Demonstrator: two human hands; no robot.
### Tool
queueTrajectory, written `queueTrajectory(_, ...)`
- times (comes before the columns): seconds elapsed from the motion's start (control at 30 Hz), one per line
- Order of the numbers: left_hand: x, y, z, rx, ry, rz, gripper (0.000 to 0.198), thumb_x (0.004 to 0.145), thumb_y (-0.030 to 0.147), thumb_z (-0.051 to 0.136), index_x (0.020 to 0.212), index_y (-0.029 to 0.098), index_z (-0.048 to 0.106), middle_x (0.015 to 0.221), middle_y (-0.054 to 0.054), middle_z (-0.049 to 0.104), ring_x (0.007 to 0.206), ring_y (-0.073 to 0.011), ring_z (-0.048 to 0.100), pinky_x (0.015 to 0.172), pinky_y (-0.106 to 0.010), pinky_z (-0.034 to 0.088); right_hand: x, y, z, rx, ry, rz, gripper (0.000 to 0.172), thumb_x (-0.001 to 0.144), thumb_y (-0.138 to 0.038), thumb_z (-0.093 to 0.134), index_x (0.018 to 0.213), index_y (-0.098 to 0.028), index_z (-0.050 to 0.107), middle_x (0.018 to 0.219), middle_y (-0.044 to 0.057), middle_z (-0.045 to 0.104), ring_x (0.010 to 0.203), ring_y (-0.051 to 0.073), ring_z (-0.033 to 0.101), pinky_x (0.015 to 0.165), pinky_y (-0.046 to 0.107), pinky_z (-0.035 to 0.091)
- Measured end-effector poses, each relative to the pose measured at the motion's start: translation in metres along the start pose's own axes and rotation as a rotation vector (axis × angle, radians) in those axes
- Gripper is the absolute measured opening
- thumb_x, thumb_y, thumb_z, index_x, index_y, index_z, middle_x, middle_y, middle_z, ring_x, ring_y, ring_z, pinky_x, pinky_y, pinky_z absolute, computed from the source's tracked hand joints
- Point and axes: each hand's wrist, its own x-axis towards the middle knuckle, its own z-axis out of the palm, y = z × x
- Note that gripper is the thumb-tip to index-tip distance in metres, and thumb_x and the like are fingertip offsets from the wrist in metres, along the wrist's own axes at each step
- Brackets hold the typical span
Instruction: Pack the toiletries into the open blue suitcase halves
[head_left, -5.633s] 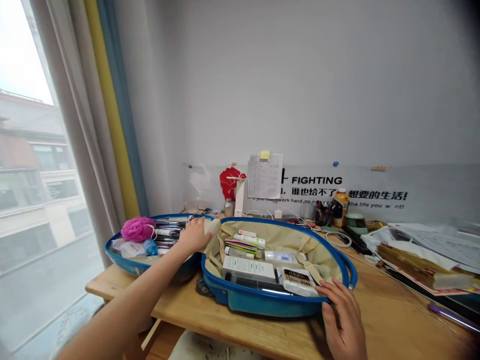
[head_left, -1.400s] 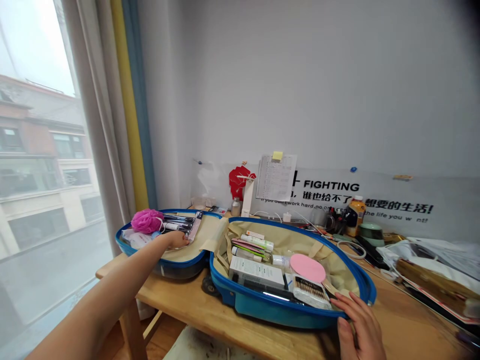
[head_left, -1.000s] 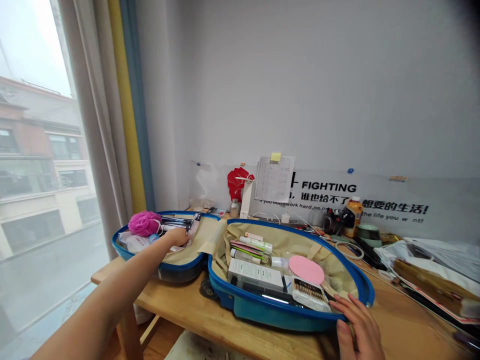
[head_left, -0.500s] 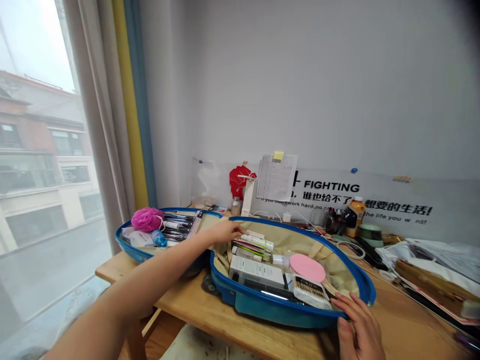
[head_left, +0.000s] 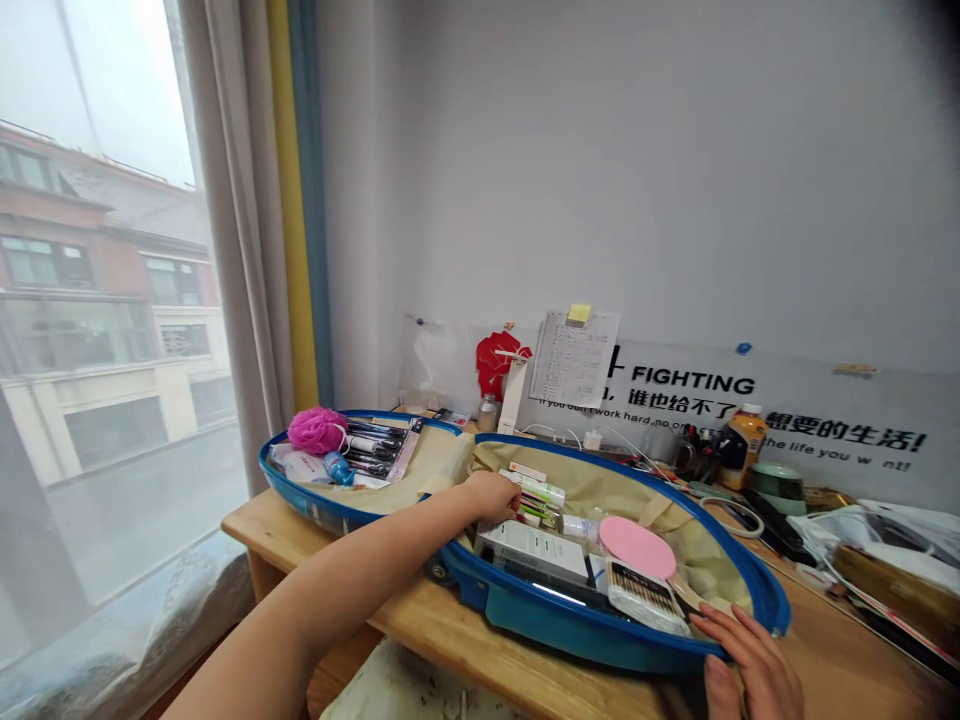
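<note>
An open blue suitcase [head_left: 577,640] with beige lining lies on the wooden table. My left hand [head_left: 495,497] reaches into its right half, fingers curled down among slim packages at the left end; what they hold is hidden. Beside them are a white-and-green tube [head_left: 541,489], a white box [head_left: 536,550] and a small clear bottle [head_left: 580,528]. A pink oval brush or mirror [head_left: 637,547] lies further right, near a pack of cotton swabs [head_left: 646,595]. My right hand [head_left: 754,655] rests on the suitcase's near right rim, fingers stretched out and thumb apart.
The suitcase's left half holds a pink bath puff [head_left: 317,431], a blue bottle [head_left: 339,468] and a pack of dark-handled brushes [head_left: 375,447]. Behind stand an orange-labelled bottle [head_left: 742,447] and a green-lidded jar [head_left: 776,487]. Cables clutter the table's right side.
My left hand has moved down from the suitcase's hinge side onto the small packages, its fingers now curled. My right hand stays at the rim. The view has shifted to the left.
</note>
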Motion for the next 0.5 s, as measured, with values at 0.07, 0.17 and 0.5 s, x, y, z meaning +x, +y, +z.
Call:
queueTrajectory(0.07,-0.001,0.001,0.0,0.005,-0.013,0.009,0.027,0.09,0.038,0.057,0.104,0.016,0.062,0.107,-0.006,0.064,0.098,-0.0184,0.061,0.087,-0.041,0.051,0.0,0.0,0.0,-0.006,0.001,-0.002,0.029,0.093,-0.039,0.038,0.104,-0.021,0.058,0.103,0.01,0.065,0.111,0.029,0.055,0.096,0.049,0.041)
queueTrajectory(0.17,-0.002,0.001,0.001,0.012,-0.014,0.01,0.026,0.09,0.038,0.055,0.102,0.016,0.062,0.107,-0.006,0.064,0.098,-0.0183,0.061,0.087,-0.041,0.051,0.0,0.0,0.001,-0.012,0.005,-0.028,0.03,0.093,-0.038,0.037,0.105,-0.02,0.058,0.102,0.01,0.064,0.111,0.029,0.055,0.096,0.049,0.041)
queueTrajectory(0.5,-0.013,-0.016,-0.007,-0.035,0.157,-0.08,0.032,0.092,0.042,0.051,0.109,0.017,0.061,0.111,-0.007,0.063,0.101,-0.0188,0.06,0.09,-0.042,0.049,0.001,0.001,0.001,-0.012,0.033,-0.047,0.027,0.093,-0.038,0.039,0.102,-0.021,0.059,0.1,0.009,0.066,0.109,0.028,0.056,0.092,0.047,0.043)
